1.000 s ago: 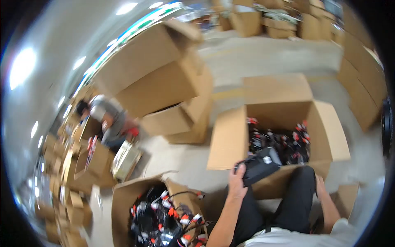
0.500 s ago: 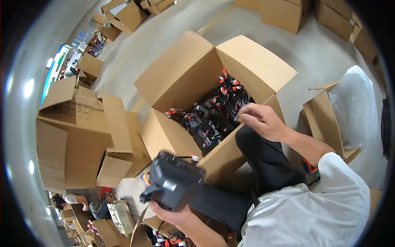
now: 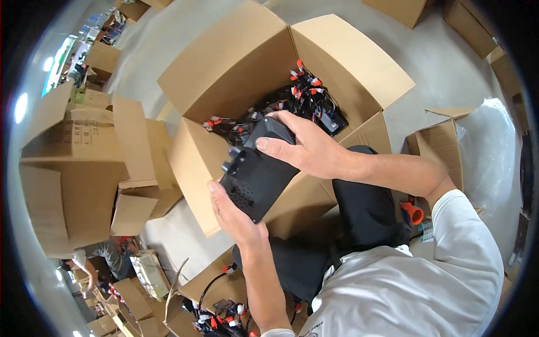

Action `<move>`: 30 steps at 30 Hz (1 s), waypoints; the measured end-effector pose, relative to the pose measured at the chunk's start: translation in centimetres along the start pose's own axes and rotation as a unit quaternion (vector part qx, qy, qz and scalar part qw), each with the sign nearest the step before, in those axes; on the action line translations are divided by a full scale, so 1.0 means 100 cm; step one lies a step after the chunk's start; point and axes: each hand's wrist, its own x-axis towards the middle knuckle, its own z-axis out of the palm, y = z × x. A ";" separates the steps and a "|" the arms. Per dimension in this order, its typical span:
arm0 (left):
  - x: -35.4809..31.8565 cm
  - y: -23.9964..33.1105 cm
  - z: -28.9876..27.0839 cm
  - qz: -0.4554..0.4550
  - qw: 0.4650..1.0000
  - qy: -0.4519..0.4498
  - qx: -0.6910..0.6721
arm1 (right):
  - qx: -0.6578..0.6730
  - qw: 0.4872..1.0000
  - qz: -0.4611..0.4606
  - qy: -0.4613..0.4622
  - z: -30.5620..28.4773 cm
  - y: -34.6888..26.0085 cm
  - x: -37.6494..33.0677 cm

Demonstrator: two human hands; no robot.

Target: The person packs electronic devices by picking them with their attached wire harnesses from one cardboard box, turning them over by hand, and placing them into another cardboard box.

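Biggest thing around me is the open carton, just beyond my left hand and my right hand; its flaps are splayed wide, I guess to keep the mouth unblocked; next down is a brown carton well off to the left of my left hand, flaps sticking out any old way; then a smaller carton off to the right of my right hand, with clear bubble wrap bulging at its far side; yet another carton sits below my left hand, close in, which looks like an easy-reach spot.

Then there's the black unit; it's between my hands, tilted, above the near-left part of the open carton; my right hand grips its far end, thumb on the face, fingers round the edge; my left hand cups the lower left edge, palm against it, though some fingers are hidden; two hands make sense, since it's a broad slab and would probably tip in one.

Small stuff: black modules heaped past my right hand; an orange thing below and right of that hand, can't tell what; red and white plugs just beyond it; and two dark knobs above my left fingertips, clear of both palms, maybe so nothing presses on them.
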 end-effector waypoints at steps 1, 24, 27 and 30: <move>0.006 0.001 0.007 0.011 1.000 -0.002 -0.002 | -0.015 1.000 -0.014 0.007 -0.002 0.001 0.007; 0.104 -0.009 -0.036 -0.238 0.955 -0.071 -0.163 | -0.491 0.682 -0.510 -0.184 -0.027 -0.010 0.111; 0.104 -0.008 -0.040 -0.255 0.945 -0.080 -0.188 | -0.496 0.628 -0.563 -0.206 -0.018 -0.013 0.117; 0.102 -0.004 -0.039 -0.211 0.957 -0.062 -0.187 | -0.429 0.737 -0.461 -0.245 -0.008 -0.023 0.103</move>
